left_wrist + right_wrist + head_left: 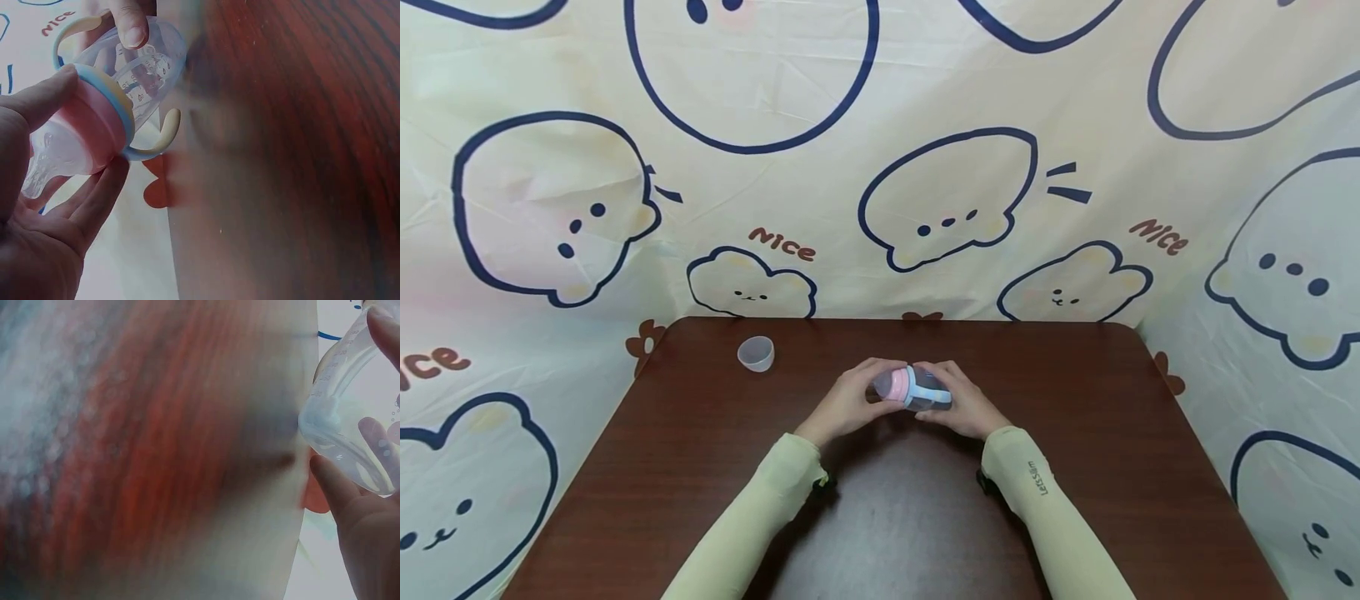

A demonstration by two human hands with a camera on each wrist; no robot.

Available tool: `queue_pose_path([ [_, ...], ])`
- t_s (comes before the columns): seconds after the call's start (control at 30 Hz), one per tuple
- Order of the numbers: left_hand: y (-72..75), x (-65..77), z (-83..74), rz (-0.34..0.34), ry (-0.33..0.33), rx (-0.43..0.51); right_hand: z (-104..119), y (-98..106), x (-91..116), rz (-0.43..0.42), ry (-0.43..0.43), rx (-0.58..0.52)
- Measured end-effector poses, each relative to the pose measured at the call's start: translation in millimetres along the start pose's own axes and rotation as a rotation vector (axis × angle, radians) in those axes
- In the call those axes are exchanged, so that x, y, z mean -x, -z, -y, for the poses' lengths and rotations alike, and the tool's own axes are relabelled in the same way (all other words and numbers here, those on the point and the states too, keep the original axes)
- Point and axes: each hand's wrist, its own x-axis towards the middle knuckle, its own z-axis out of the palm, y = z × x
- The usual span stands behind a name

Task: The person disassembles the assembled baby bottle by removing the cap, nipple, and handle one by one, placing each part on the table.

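Both hands hold a clear baby bottle [929, 393] on its side above the brown table. My left hand [857, 398] grips its pink collar [94, 125], thumb on one side and fingers on the other. The clear nipple [53, 156] points toward the left palm. Around the bottle's neck sits a blue ring with two curved yellow-and-blue handles [167, 134]. My right hand [964, 403] holds the transparent body near its base, seen close in the right wrist view as the bottle's rounded end [337, 425]. Printed measuring marks show on the body.
A small translucent cup [756, 354], likely the bottle's cap by its shape, stands at the table's back left. The brown wooden table [760, 533] ends at a cloth backdrop [820, 192] with cartoon bears, which also hangs along both sides.
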Motion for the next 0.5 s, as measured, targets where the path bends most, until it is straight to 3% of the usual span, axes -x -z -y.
queue_pose_path([
  [0.5,-9.2,-1.1,-1.8,-0.1,0.093,0.064,2.6,1.0,0.4,-0.002,0.006,0.014],
])
